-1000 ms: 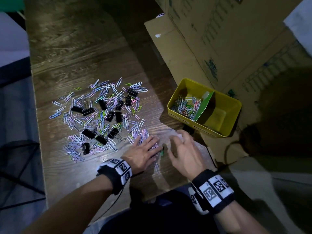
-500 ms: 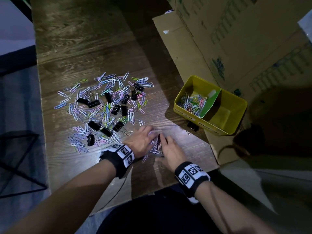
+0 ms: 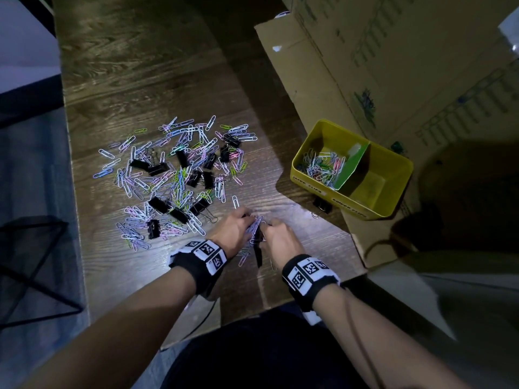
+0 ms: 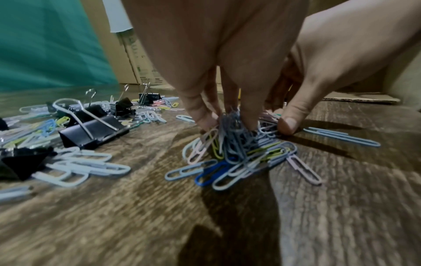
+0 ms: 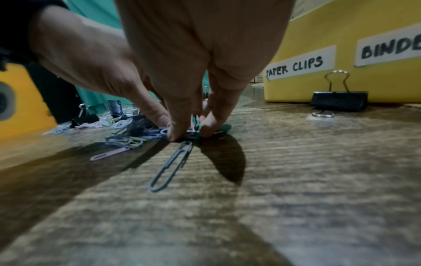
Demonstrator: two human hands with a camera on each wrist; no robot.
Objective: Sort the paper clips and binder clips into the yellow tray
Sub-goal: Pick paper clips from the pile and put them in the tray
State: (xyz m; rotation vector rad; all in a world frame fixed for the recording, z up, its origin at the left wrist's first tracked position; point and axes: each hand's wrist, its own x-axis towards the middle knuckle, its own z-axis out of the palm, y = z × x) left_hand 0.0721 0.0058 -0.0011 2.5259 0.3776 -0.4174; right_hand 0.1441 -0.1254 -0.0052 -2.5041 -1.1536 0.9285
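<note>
The left hand (image 3: 234, 230) and the right hand (image 3: 280, 238) meet fingertip to fingertip low on the wooden counter (image 3: 146, 80), both with fingers curled down and pinching a small bunch of paper clips (image 4: 234, 144) gathered between them. A few clips from that bunch trail toward the near edge, one grey clip (image 5: 173, 168) lying just under the right fingertips. Left of the hands spreads the main pile (image 3: 174, 175) of pastel clips mixed with black binder clips (image 3: 158, 204). The yellow tray (image 3: 393, 197) sits to the right of the hands, split by a green divider (image 3: 352, 168); its left compartment, labelled PAPER CLIPS, holds clips, and the other looks bare. One binder clip (image 5: 338, 100) rests just beside the tray's front wall. Cardboard boxes (image 3: 393, 66) stand behind.
</note>
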